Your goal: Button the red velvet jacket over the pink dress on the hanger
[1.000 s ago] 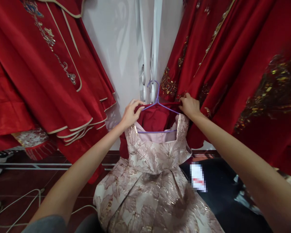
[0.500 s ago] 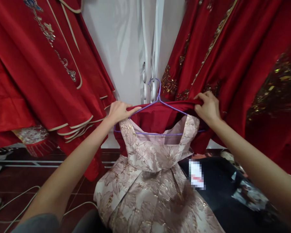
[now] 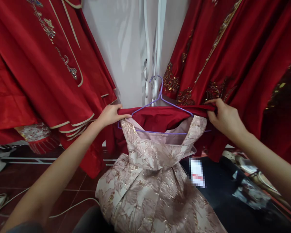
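Between my two hands a dark red cloth garment [image 3: 150, 118] is stretched along its top edge, behind a purple wire hanger [image 3: 161, 95]. My left hand [image 3: 110, 115] pinches the cloth's left end, its thumb lying by the dress strap. At the right end my right hand [image 3: 226, 118] grips the same edge between thumb and fingers. A pale pink dress [image 3: 147, 191] with a raised floral pattern and gold threads hangs by its straps from the hanger. The lower part of the red garment is hidden behind the dress.
Red embroidered garments hang at left [image 3: 70, 94] and right [image 3: 232, 64]. White cabinet doors [image 3: 121, 42] with handles stand between them. A dark case-like surface [image 3: 215, 194] holds a plastic packet [image 3: 252, 194] at lower right. A white cable [image 3: 72, 205] lies on the dark red floor.
My hands have moved farther apart, the right one outward to the right, the left one slightly left. The red garment's top edge is now stretched wider.
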`<state>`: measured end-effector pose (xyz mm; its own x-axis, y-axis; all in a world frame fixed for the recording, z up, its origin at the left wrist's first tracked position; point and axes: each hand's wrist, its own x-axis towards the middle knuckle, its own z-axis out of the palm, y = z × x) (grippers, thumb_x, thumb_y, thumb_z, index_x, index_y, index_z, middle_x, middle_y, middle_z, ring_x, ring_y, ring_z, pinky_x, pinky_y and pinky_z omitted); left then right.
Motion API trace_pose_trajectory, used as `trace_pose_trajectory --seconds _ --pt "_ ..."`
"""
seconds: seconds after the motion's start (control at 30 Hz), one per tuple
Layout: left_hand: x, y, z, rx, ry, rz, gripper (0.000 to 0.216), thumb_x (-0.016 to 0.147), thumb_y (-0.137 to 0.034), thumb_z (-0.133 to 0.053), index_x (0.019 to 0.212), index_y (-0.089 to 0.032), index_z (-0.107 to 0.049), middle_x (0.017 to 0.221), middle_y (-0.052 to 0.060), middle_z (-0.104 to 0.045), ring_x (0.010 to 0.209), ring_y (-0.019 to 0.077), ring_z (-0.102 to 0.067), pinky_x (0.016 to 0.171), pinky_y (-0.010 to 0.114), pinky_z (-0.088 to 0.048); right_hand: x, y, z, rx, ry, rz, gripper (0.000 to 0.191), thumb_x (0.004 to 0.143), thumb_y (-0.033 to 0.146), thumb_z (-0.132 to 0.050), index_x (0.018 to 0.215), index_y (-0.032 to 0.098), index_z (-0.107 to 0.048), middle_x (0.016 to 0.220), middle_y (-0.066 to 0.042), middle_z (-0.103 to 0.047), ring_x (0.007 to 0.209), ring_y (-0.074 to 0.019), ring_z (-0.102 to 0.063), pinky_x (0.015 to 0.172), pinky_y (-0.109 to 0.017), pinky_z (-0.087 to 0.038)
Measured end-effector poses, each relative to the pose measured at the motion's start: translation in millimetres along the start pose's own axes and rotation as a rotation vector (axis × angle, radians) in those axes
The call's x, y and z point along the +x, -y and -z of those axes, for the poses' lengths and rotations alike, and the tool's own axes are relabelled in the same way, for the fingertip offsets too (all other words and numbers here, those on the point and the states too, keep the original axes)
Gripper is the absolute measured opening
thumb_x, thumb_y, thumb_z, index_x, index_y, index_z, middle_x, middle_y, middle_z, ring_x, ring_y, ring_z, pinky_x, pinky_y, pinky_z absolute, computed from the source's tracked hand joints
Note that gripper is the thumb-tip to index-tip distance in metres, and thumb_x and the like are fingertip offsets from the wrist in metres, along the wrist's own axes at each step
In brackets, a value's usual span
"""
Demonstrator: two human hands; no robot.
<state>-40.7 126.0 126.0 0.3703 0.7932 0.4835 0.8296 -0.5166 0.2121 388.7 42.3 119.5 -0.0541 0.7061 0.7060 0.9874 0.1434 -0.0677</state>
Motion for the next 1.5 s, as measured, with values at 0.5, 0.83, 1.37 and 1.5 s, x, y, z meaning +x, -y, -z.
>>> trace_pose_trajectory --seconds 0.5,0.83,1.37,1.5 --pt "-14 -10 -22 0.017 -0.128 0.137 0.040 0.073 -0.058 -0.061 0.061 -0.022 -0.046 0.054 -0.001 -0.048 0.055 0.0170 -0.046 0.056 0.027 -0.025 -25 6 34 -0.375 0.065 -0.110 0.031 0.073 0.016 -0.048 0.097 0.027 -0.066 0.096 -0.010 -0.067 0.090 -0.0301 -0.058 0.046 -0.034 -0.034" --pt "-29 6 -7 -0.545 0.252 0.222 0.044 0.064 -0.058 -0.069 0.080 -0.017 -0.061 0.071 -0.001 -0.059 0.062 0.0136 -0.051 0.056 0.023 -0.036 -19 17 30 0.273 0.264 -0.447 0.023 0.079 0.028 -0.038 0.076 0.025 -0.061 0.068 -0.004 -0.065 0.071 -0.0249 -0.062 0.063 -0.032 -0.043" --pt "-18 -2 -26 -0.074 -0.106 0.119 0.023 0.077 -0.043 -0.059 0.084 -0.020 -0.057 0.081 0.003 -0.058 0.084 0.0220 -0.057 0.078 0.031 -0.042 -69 40 -36 0.258 0.152 -0.119 0.033 0.071 0.018 -0.049 0.104 0.019 -0.049 0.097 -0.011 -0.060 0.092 -0.0275 -0.058 0.081 -0.038 -0.046" --pt "-18 0 -21 -0.032 0.006 0.093 0.033 0.081 -0.052 -0.052 0.074 -0.020 -0.055 0.068 0.001 -0.056 0.066 0.0179 -0.054 0.064 0.028 -0.038 -61 18 -18 0.100 0.016 -0.182 0.029 0.073 0.012 -0.042 0.099 0.016 -0.055 0.094 -0.014 -0.063 0.089 -0.0281 -0.058 0.082 -0.039 -0.043"
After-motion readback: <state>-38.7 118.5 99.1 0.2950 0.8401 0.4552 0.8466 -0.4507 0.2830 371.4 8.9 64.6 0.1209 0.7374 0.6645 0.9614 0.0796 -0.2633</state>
